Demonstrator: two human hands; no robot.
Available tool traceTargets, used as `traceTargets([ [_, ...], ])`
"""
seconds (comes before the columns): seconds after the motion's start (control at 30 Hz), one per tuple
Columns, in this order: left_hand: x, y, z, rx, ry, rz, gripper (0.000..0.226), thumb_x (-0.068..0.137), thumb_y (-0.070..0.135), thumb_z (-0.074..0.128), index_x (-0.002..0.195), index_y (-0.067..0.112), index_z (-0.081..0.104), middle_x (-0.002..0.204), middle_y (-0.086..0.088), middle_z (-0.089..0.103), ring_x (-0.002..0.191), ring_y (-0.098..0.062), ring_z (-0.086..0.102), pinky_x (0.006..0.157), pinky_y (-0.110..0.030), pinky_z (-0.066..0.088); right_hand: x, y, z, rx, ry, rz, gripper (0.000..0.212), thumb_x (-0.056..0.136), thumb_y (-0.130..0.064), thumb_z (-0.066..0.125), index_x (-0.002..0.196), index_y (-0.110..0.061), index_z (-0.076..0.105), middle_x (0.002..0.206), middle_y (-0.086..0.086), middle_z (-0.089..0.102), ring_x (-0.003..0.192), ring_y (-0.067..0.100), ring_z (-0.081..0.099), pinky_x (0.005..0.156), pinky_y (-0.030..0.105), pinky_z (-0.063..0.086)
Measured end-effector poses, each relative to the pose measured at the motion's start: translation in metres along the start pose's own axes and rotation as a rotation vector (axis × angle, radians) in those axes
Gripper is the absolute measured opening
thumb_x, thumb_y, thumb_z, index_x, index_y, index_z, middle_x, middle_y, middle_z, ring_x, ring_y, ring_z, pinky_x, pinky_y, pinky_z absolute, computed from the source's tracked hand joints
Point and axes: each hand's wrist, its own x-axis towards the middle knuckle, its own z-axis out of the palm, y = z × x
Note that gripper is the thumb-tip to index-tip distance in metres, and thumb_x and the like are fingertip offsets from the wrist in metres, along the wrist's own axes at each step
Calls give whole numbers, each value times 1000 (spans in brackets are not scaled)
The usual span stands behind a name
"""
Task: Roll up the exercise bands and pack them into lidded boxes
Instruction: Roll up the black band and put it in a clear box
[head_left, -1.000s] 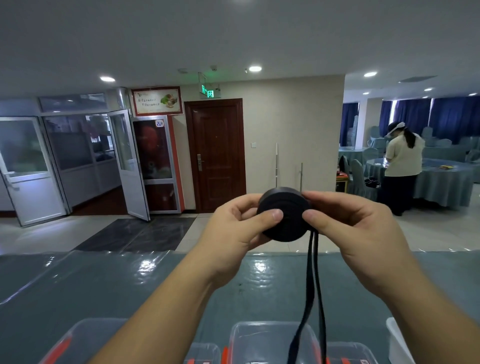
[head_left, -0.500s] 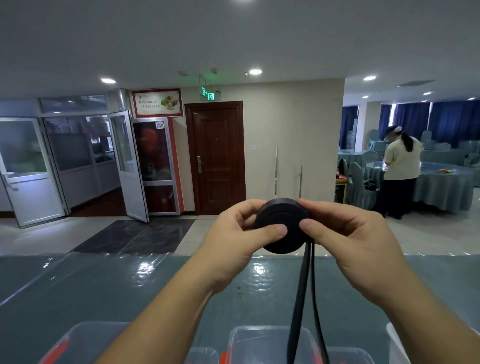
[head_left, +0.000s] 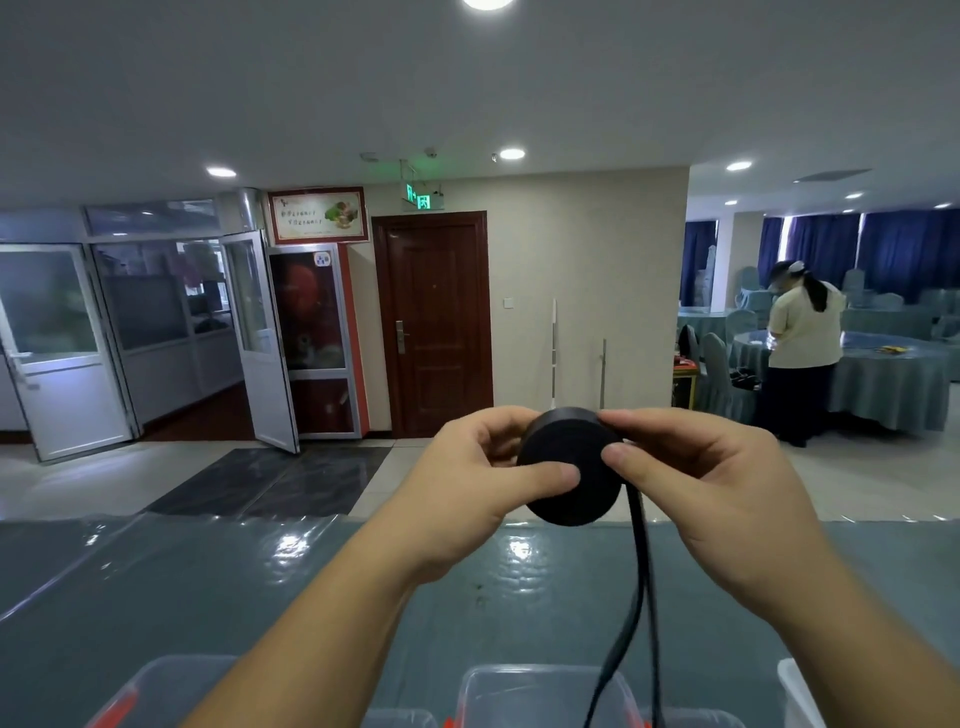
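Stretching across the lower part of the view, the surface (head_left: 218, 587) was covered by a shiny grey-green sheet that caught the ceiling lights. At its near edge stood clear plastic boxes (head_left: 540, 691) with red clasps, only their upper parts in view, one on the left, one in the middle and a pale corner on the right. Behind the surface lay a tiled floor, a dark brown door (head_left: 434, 322) and, far off to the right, a person (head_left: 802, 343) standing at a round table under a grey cloth.

Both forearms reached up from the bottom edge and met above the surface. The left hand (head_left: 467, 488) had its thumb laid flat across the face of the band roll (head_left: 571, 467) and its fingers curled behind it. The right hand (head_left: 711, 483) pinched the roll's right rim between thumb and forefinger, its grip closed on the band.

The roll was matt black, wound tight into a thick round disc with its flat face turned toward the camera, held in the air well above the surface. From its right edge two loose black strands (head_left: 636, 587) hung down, passing in front of the middle box and out of view at the bottom.
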Motion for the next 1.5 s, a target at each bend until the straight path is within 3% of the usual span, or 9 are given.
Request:
traceTargets([
  [0.17,4,-2,5,-253,73,3,40,84,5,81,121,6,68,109,-16,78,105,-32,75,95,-44,59,1,1,0,135,32,6,33,83,-4,75,113,-18,78,102,-4,82,97,13,78,84,20,61],
  [0.33,2,-1,0,-15,45,8,35,86,1,80,118,12,72,104,-6,80,98,-19,76,87,-29,59,3,3,1,27,-17,30,30,88,-1,74,109,-21,79,99,-8,82,96,9,78,87,21,60],
  [0.5,-3,-7,5,-192,62,-16,39,82,2,81,119,7,71,109,-16,78,105,-33,75,98,-45,59,-2,4,6,100,43,3,31,78,-17,76,108,-25,79,101,-8,82,98,9,78,85,18,59],
  [0.63,-4,-8,5,-157,39,-40,33,90,11,79,122,9,71,109,-14,79,105,-28,76,96,-41,60,0,4,-2,-24,-26,29,31,86,-3,76,106,-26,80,97,-12,82,96,6,77,85,13,57],
  [0.8,-3,2,1,-194,-30,-58,24,81,25,74,97,7,75,93,-11,76,90,-20,75,81,-31,61,2,-3,-11,-45,-99,23,30,78,-21,75,106,-28,81,100,-11,82,100,6,77,88,16,57],
  [1.07,-6,4,-10,26,-187,-102,26,89,9,77,115,13,76,105,-12,80,100,-23,77,88,-32,60,4,-11,-11,-145,-270,68,37,87,-1,77,99,-35,80,97,-14,82,95,2,77,86,14,57],
  [1.2,-6,3,-9,-80,-77,-67,31,83,18,77,112,8,75,104,-14,80,98,-24,78,85,-33,60,5,-10,-9,-32,-118,43,30,82,-3,79,104,-24,81,96,-8,82,94,8,78,85,15,58],
  [1.33,-4,-4,-3,-248,-9,-85,37,80,17,76,112,0,69,106,-17,78,99,-26,76,86,-35,62,0,-1,-10,-4,-68,35,31,82,-9,78,107,-26,81,100,-7,82,96,10,78,86,18,59],
  [1.5,-4,-2,-3,-20,-65,-71,27,86,-1,79,112,5,75,105,-13,80,95,-21,76,83,-28,59,3,0,-11,-34,-83,55,27,82,-4,79,100,-23,82,93,-8,82,91,7,78,79,12,56],
])
